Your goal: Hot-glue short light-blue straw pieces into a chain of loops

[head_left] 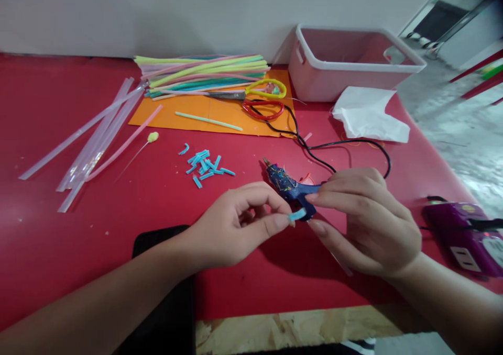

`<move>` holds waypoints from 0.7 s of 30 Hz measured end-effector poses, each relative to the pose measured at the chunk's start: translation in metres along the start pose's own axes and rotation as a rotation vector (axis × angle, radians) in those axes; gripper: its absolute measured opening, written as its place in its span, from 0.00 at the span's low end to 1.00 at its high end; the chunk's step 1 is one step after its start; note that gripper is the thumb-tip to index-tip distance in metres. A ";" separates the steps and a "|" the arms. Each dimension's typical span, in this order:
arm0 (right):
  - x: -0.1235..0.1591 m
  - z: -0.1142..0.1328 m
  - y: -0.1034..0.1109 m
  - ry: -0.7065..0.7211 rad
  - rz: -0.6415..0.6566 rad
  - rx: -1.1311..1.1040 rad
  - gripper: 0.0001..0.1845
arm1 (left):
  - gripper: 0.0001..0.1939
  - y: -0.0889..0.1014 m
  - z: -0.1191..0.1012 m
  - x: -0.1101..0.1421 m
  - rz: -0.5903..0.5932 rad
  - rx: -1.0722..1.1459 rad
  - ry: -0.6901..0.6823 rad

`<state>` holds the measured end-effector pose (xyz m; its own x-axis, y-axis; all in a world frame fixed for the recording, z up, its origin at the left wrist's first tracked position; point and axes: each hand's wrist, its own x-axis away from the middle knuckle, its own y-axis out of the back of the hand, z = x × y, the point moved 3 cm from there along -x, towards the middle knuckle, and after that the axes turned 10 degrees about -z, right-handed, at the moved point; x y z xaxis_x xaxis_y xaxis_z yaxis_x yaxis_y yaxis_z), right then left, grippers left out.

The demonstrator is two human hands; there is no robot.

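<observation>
Blue strip (297, 214): pinched in our left hand (245, 226), its long way pointing right, slightly up.
Right hand (367, 224): spread, right of the pinch.
Hidden: strip's left end.

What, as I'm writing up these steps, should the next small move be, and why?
Perhaps the right hand should take the free end of the blue piece: the left hand pinches the other end, and the right thumb and fingers stand parted close by.

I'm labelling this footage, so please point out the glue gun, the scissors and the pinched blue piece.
Glue gun (285, 182): head view, on its body.
Scissors (238, 96): head view, on the blade near the handles.
Blue piece (297, 214): head view, on its middle.
</observation>
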<state>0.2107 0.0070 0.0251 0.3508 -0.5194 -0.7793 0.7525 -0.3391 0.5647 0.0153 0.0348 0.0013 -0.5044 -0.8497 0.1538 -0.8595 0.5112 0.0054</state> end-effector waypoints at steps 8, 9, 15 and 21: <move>0.000 0.001 -0.001 0.027 0.063 0.004 0.13 | 0.06 -0.004 0.000 -0.001 0.023 -0.087 -0.090; 0.000 0.001 -0.001 0.024 0.051 0.021 0.13 | 0.07 -0.004 0.000 -0.001 0.036 -0.064 -0.048; -0.003 0.006 0.003 0.094 0.019 0.108 0.10 | 0.09 -0.005 -0.003 0.000 0.138 0.166 0.167; 0.000 0.011 0.006 0.133 0.015 0.116 0.14 | 0.12 -0.005 0.001 0.001 0.193 0.300 0.341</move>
<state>0.2092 -0.0031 0.0315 0.4376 -0.4197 -0.7953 0.6801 -0.4241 0.5980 0.0185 0.0312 0.0003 -0.6439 -0.6268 0.4388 -0.7644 0.5528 -0.3319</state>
